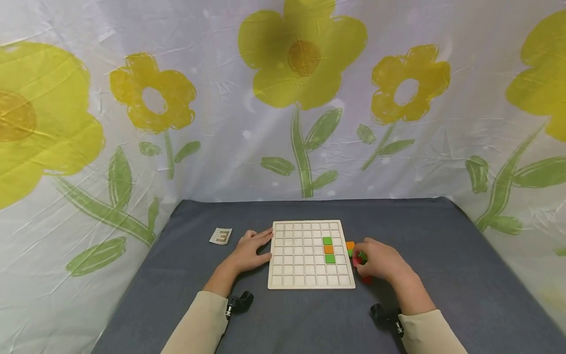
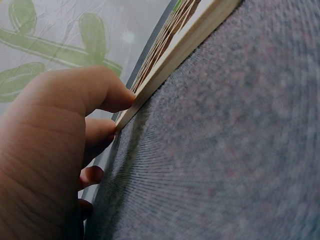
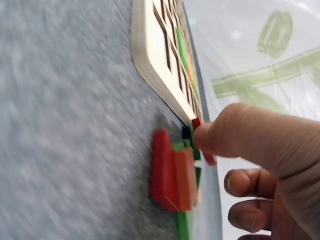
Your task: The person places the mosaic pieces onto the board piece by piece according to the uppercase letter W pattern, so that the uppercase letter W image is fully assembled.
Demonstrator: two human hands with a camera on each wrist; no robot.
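Observation:
A square wooden grid board (image 1: 296,270) lies on the dark cloth. Three tiles sit in a column of its cells: a green tile (image 1: 327,241), an orange tile (image 1: 328,249) and another green tile (image 1: 329,258). With fingers fairly straight, my left hand (image 1: 249,251) touches the board's left edge; the thumb (image 2: 117,95) meets the wooden side. Just off the board's right edge, my right hand (image 1: 383,260) pinches a red tile (image 1: 356,261) between thumb and fingers, which partly hide it. Under and beside that hand lie loose tiles, including a red tile (image 3: 165,175) and an orange tile (image 3: 185,177).
A small card (image 1: 220,236) printed with a grid lies left of the board. Dark cloth (image 1: 309,319) covers the table. Behind it hangs a pale curtain (image 1: 212,147) with yellow flowers.

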